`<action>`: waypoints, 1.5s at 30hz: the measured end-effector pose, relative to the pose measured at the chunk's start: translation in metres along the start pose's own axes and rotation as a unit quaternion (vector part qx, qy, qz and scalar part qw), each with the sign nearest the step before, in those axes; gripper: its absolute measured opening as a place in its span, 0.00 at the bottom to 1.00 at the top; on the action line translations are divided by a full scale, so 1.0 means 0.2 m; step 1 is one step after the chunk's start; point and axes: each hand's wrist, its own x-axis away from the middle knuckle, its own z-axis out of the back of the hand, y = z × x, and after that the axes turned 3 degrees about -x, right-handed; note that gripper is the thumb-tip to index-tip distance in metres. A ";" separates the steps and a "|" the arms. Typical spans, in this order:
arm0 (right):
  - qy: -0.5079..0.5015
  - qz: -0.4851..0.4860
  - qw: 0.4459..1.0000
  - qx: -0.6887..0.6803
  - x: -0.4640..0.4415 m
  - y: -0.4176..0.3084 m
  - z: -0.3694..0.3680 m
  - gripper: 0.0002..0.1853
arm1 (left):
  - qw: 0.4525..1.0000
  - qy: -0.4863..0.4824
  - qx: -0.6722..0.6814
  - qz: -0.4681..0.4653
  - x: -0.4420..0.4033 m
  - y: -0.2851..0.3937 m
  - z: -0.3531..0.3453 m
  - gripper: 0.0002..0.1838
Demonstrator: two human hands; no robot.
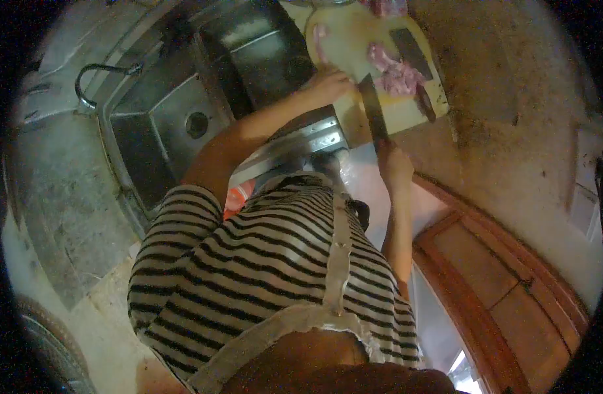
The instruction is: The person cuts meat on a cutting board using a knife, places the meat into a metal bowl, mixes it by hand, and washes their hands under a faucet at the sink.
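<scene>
My right hand [395, 164] is wrapped round the handle of a knife [372, 108]. Its broad dark blade points away from me over the near part of a round, pale yellow cutting board [347, 49]. My left hand [331, 87] is at the board's left edge, fingers curled in; what they hold, if anything, is hidden. Chunks of raw meat [400, 77] lie on the board right of the blade, and a smaller strip of meat [320, 43] lies near the left rim. Beside the chunks rests a flat dark blade [410, 44], with a dark handle-like piece [425, 104] below the meat.
A steel double sink [170, 111] with a curved faucet [85, 85] is on the left. More meat [387, 6] shows at the far edge. A brown countertop [485, 79] extends right of the board, and a reddish-brown wooden cabinet [492, 262] stands at lower right.
</scene>
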 end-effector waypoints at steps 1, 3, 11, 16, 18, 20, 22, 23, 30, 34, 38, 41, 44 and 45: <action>0.000 0.003 1.000 0.002 0.02 -0.05 0.07 0.20 | 1.000 0.012 0.015 -0.002 0.00 -0.01 -0.01 0.10; 0.008 -0.012 1.000 -0.026 0.08 -0.09 0.20 0.20 | 0.999 0.014 0.035 -0.003 0.03 0.00 -0.05 0.11; 0.063 0.040 0.997 -0.026 -0.01 0.07 -0.02 0.19 | 0.996 0.083 -0.017 -0.021 0.03 -0.01 -0.08 0.11; 0.042 0.001 0.998 0.045 -0.07 0.05 0.10 0.21 | 0.998 0.040 -0.042 -0.034 0.00 -0.03 -0.06 0.14; 0.026 -0.034 0.999 0.026 -0.09 0.04 0.19 0.18 | 0.998 -0.002 -0.059 -0.032 -0.04 -0.01 -0.07 0.14; 0.043 -0.020 0.997 0.056 -0.10 0.12 0.17 0.17 | 0.997 0.029 -0.052 -0.044 -0.07 0.03 -0.11 0.17; 0.059 -0.006 0.994 0.088 -0.15 0.28 0.10 0.17 | 0.996 0.046 -0.068 -0.043 -0.11 0.06 -0.22 0.17; 0.069 -0.025 0.995 0.062 -0.21 0.38 0.03 0.20 | 0.994 0.063 -0.083 -0.042 -0.13 0.07 -0.25 0.18; 0.046 -0.084 0.995 0.041 -0.15 0.23 0.18 0.23 | 0.994 0.062 -0.078 -0.040 -0.12 0.09 -0.16 0.17; 0.132 -0.031 0.990 0.035 -0.08 0.20 0.16 0.17 | 0.993 0.010 -0.112 -0.040 -0.07 0.03 -0.13 0.15; 0.102 -0.042 0.994 0.001 0.01 0.10 0.08 0.17 | 0.994 0.055 -0.067 -0.063 -0.04 0.03 -0.13 0.14; 0.019 -0.048 0.997 0.049 0.02 0.04 0.08 0.17 | 0.995 0.041 -0.067 -0.054 -0.04 0.04 -0.14 0.15; 0.003 -0.050 0.998 0.032 0.05 -0.02 0.16 0.17 | 0.997 0.008 -0.072 -0.023 -0.03 0.06 -0.08 0.16; 0.007 -0.053 0.998 0.028 0.08 -0.05 0.21 0.17 | 0.997 0.006 -0.072 -0.021 -0.03 0.06 -0.08 0.16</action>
